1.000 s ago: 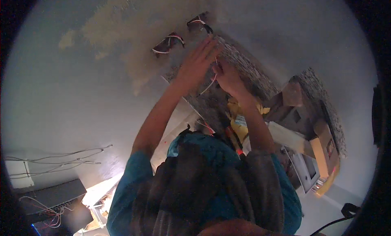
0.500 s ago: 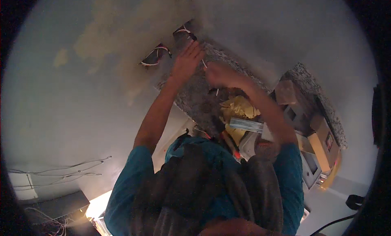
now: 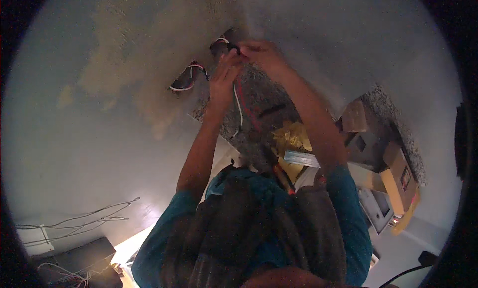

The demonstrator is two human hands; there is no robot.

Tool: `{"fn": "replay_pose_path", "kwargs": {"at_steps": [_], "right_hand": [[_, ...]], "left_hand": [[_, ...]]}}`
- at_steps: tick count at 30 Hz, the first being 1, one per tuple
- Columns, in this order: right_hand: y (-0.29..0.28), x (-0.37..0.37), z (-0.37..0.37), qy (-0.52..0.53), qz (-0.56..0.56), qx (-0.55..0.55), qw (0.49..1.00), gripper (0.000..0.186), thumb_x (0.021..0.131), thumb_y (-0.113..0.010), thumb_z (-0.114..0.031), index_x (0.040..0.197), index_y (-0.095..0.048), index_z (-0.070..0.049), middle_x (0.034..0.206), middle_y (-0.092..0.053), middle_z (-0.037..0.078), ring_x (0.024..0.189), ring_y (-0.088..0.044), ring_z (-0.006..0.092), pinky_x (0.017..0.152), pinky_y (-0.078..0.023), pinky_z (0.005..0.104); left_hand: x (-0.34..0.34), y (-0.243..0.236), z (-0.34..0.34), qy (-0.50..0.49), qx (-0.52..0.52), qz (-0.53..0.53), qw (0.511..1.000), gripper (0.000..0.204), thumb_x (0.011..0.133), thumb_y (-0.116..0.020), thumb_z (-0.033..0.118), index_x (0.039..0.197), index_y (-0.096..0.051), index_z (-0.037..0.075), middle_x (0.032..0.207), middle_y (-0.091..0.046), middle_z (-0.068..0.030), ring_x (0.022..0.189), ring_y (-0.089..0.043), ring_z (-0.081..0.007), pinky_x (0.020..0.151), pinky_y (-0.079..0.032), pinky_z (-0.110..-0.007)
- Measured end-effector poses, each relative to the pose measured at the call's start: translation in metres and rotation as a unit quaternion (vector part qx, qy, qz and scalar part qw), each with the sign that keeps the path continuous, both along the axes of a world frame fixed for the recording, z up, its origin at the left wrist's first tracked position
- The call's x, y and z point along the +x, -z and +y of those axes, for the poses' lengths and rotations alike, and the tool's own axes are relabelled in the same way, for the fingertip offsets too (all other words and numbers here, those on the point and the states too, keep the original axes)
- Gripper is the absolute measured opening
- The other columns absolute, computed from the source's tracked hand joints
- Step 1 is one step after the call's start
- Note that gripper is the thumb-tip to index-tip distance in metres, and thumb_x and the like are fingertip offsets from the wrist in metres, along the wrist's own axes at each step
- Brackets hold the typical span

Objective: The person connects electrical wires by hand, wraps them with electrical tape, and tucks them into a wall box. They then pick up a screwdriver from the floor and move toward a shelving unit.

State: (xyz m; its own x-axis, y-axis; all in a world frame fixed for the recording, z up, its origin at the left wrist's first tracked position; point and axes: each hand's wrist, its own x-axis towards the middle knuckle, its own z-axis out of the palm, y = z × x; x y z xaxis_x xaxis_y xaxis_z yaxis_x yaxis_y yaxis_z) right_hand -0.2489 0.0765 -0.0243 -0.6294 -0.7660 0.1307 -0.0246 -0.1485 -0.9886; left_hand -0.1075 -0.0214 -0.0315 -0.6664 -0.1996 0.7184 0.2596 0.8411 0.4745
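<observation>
Extending from beneath the left hand (image 3: 224, 79), the white wire (image 3: 240, 107) has its long axis toward the person; its lower end points to the left front edge of the granite surface (image 3: 266, 89). The red wire (image 3: 241, 94) slants rightward beside it. Left fingers lie nearly together; right hand (image 3: 265, 56) fingertips curl near the upper wall box (image 3: 217, 49). Either hand's clamping cannot be told.

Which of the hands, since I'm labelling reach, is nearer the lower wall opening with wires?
Left. The left hand is just right of the lower wall opening; the right hand is farther right and slightly higher in the picture.
</observation>
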Motion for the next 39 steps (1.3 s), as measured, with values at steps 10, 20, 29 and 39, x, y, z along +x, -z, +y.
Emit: {"fn": "replay_pose_path", "kwargs": {"at_steps": [10,20,29,39], "right_hand": [[0.028,-0.002,-0.032,0.066,-0.126,-0.054,0.988,0.028,0.087,-0.063,-0.005,0.113,-0.064,0.003,0.102,-0.067,0.012,0.091,-0.064,0.0189,0.078,-0.051,0.0312],[0.014,0.008,-0.044,0.091,-0.228,-0.07,0.967,0.027,0.086,-0.061,-0.002,0.112,-0.066,0.001,0.097,-0.068,0.01,0.081,-0.061,0.0171,0.071,-0.048,0.0298],[-0.006,0.002,-0.053,0.209,-0.004,0.021,0.978,0.016,0.083,-0.07,-0.009,0.097,-0.074,-0.003,0.092,-0.071,0.006,0.079,-0.062,0.0122,0.068,-0.049,0.0275],[0.017,-0.016,-0.043,0.113,0.125,-0.043,0.985,0.025,0.084,-0.062,-0.003,0.108,-0.071,-0.004,0.1,-0.069,0.007,0.088,-0.062,0.0126,0.079,-0.049,0.0276]], "left_hand": [[-0.016,0.028,-0.013,-0.045,-0.078,0.034,0.995,0.028,0.096,-0.045,0.015,0.112,-0.065,0.004,0.13,-0.057,-0.0154,0.125,-0.05,-0.029,0.105,-0.041,-0.04],[0.011,0.011,0.01,-0.171,-0.038,0.017,0.984,0.036,0.083,-0.057,-0.002,0.118,-0.056,0.003,0.122,-0.06,-0.0173,0.113,-0.059,-0.0353,0.09,-0.052,-0.042],[-0.009,-0.008,-0.003,-0.027,0.223,-0.147,0.963,0.02,0.099,-0.045,0.014,0.112,-0.055,0.003,0.096,-0.066,-0.0109,0.085,-0.066,-0.0203,0.068,-0.051,-0.031],[-0.033,0.002,-0.006,0.161,0.761,-0.006,0.628,0.015,0.095,-0.05,0.013,0.107,-0.057,0.008,0.087,-0.056,0.0017,0.071,-0.05,-0.0096,0.066,-0.044,-0.024]]}}
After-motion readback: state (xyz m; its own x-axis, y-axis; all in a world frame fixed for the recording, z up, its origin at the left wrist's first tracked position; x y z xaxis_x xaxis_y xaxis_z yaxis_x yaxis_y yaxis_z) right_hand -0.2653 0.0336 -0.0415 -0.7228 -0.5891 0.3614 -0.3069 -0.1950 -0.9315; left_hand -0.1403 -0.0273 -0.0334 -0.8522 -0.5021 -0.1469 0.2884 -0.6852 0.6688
